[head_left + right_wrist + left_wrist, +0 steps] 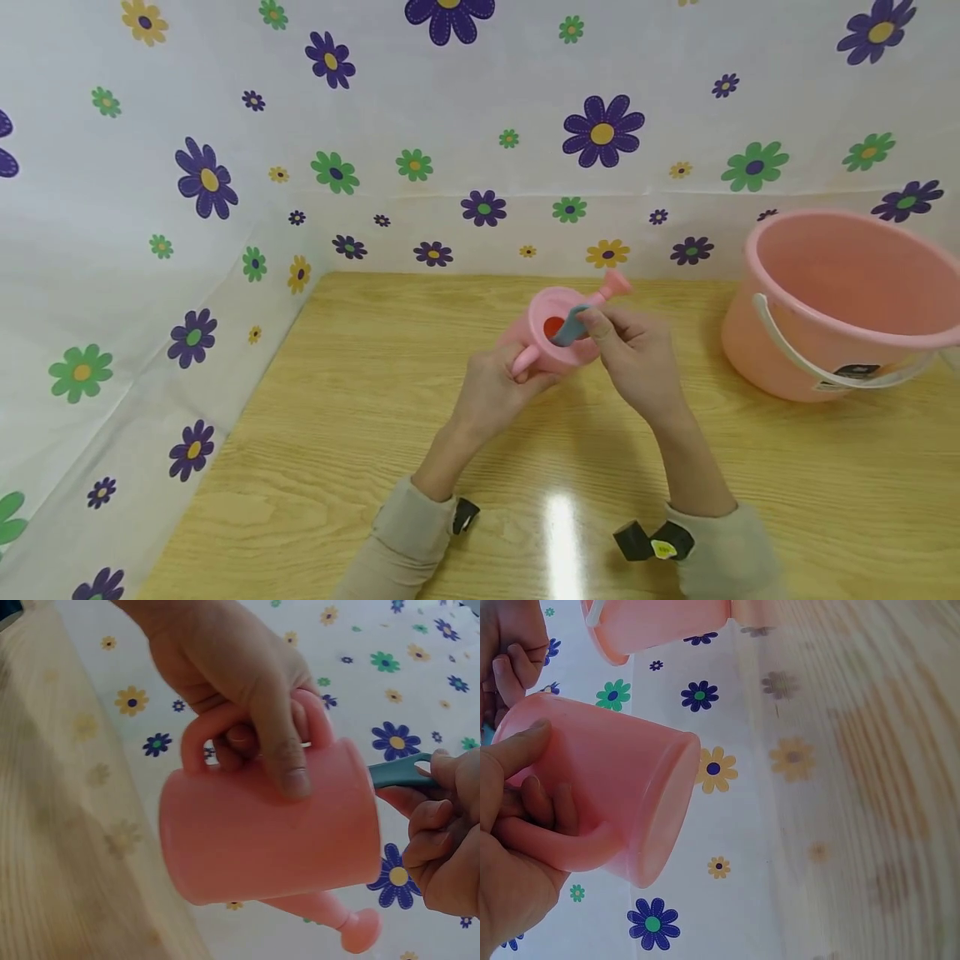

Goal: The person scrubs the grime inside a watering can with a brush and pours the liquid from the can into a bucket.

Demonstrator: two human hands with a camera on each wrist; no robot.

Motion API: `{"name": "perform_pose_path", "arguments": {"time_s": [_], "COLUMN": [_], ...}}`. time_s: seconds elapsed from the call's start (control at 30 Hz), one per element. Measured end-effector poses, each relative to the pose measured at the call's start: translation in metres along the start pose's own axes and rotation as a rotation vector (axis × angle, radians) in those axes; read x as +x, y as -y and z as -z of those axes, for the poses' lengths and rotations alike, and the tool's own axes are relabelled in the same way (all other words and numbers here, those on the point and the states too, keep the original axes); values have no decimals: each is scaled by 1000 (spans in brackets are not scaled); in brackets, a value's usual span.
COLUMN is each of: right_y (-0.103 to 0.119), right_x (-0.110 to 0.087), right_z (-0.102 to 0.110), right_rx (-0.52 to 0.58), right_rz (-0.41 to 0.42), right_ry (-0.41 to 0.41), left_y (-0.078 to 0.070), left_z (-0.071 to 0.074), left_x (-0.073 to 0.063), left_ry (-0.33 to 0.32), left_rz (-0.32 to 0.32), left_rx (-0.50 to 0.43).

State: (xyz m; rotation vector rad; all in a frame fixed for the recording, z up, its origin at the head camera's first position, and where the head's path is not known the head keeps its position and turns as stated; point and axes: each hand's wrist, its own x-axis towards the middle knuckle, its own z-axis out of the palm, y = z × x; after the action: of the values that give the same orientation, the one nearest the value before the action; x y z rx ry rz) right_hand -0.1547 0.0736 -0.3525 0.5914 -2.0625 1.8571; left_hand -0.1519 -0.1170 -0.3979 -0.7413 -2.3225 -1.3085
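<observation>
A pink toy watering can (564,362) with a spout is held tilted above the table. My left hand (495,387) grips it by its handle, fingers curled through the loop and thumb along the body, as the right wrist view shows. My right hand (637,358) pinches the blue-grey handle (401,772) of a small tool at the can's mouth. The tool's far end is inside the can (270,832), so its kind is hidden. Something red (553,326) shows inside the can, beside the tool; I cannot tell whether they are joined.
A large pink bucket (795,350) with a white handle stands on the wooden table (337,400) to the right. White cloth (435,92) with printed flowers rises behind the table and along its left side.
</observation>
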Motion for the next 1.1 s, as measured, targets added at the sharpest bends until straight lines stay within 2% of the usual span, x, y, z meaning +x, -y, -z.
{"name": "perform_pose_path", "arguments": {"time_s": [0.13, 0.27, 0.53, 0.7, 0.93, 1.1], "right_y": [-4, -2, 8, 12, 16, 20], "right_x": [-1, 0, -3, -7, -10, -9], "right_z": [-5, -4, -3, -9, -12, -6], "right_rx": [-21, -21, 35, 67, -1, -41], "right_rz": [-24, -19, 130, 150, 58, 42], "right_ry": [9, -26, -152, -211, -145, -125], "left_y": [0, -1, 0, -4, -15, -18], "left_z": [1, 1, -3, -5, -3, -3], "left_x": [1, 2, -2, -3, -2, 0], "left_ry": [-2, -10, -8, -44, -64, -63], "left_rz": [-8, -14, 34, -16, -52, -83], "left_rx": [-9, -12, -43, -74, -90, -77]}}
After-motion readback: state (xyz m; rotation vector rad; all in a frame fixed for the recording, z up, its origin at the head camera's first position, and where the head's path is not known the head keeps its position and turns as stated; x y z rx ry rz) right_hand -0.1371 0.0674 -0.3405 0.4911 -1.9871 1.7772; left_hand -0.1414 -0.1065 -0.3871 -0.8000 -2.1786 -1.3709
